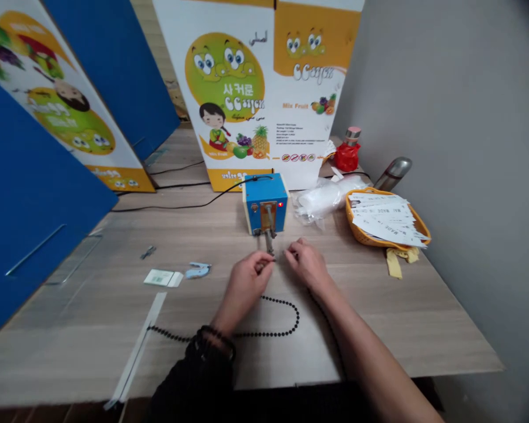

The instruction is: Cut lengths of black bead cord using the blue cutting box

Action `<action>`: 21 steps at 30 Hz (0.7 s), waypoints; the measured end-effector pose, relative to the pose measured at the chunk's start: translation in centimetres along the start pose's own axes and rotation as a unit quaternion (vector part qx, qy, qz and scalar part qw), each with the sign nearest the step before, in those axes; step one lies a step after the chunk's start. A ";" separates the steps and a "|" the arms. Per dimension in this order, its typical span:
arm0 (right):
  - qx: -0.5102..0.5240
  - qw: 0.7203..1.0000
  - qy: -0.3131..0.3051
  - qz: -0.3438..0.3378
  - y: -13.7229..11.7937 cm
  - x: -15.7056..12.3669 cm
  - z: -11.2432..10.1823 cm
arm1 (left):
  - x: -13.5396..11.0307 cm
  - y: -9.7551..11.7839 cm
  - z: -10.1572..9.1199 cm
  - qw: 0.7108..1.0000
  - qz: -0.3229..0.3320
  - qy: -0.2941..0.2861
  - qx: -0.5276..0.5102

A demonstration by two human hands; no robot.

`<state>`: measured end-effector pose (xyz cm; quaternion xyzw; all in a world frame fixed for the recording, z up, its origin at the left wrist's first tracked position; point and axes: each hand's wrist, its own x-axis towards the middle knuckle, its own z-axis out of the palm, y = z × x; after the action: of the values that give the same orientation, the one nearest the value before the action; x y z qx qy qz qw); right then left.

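A small blue box machine (pixel 265 201) with a lit red lamp stands mid-table, a metal jaw sticking out of its front. Both my hands meet just below that jaw. My left hand (pixel 247 281) is pinched closed on the end of a black bead string (pixel 286 329). My right hand (pixel 306 262) is also pinched closed, fingertips facing the left hand's, gripping the string's other end as far as I can see. The beads loop back on the wooden table (pixel 423 329) under my wrists and trail off to the left.
An orange basket (pixel 367 236) of printed white labels sits at right, with clear plastic bags (pixel 324 197), a red-wrapped jar (pixel 348 154) and a steel flask (pixel 393 173) behind. Printed cardboard boxes (pixel 255 88) stand at the back, blue panels at left. Small labels (pixel 163 277) and a blue clip (pixel 198 269) lie left.
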<state>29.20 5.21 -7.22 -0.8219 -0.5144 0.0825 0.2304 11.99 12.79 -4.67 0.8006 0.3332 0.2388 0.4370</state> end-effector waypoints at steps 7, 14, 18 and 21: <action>-0.044 0.977 -0.167 -0.127 -6.7 -5.9 0.5 | -10.8 7.7 -1.0 0.922 0.165 -0.265 -0.229; -0.090 0.939 -0.259 -0.208 -10.3 -10.5 6.1 | -15.0 6.9 -0.9 0.905 0.159 -0.319 -0.232; -0.130 0.949 -0.249 -0.141 -8.0 -11.1 4.2 | -16.6 6.6 -1.3 0.905 0.166 -0.305 -0.245; -0.094 0.957 -0.238 -0.139 -8.7 -11.6 2.9 | -17.5 6.1 -0.9 0.901 0.181 -0.299 -0.257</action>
<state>15.75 -1.00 -6.93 -0.7168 -0.6688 0.1948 0.0322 1.69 -2.12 -0.57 0.7408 -0.0369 0.1403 0.6559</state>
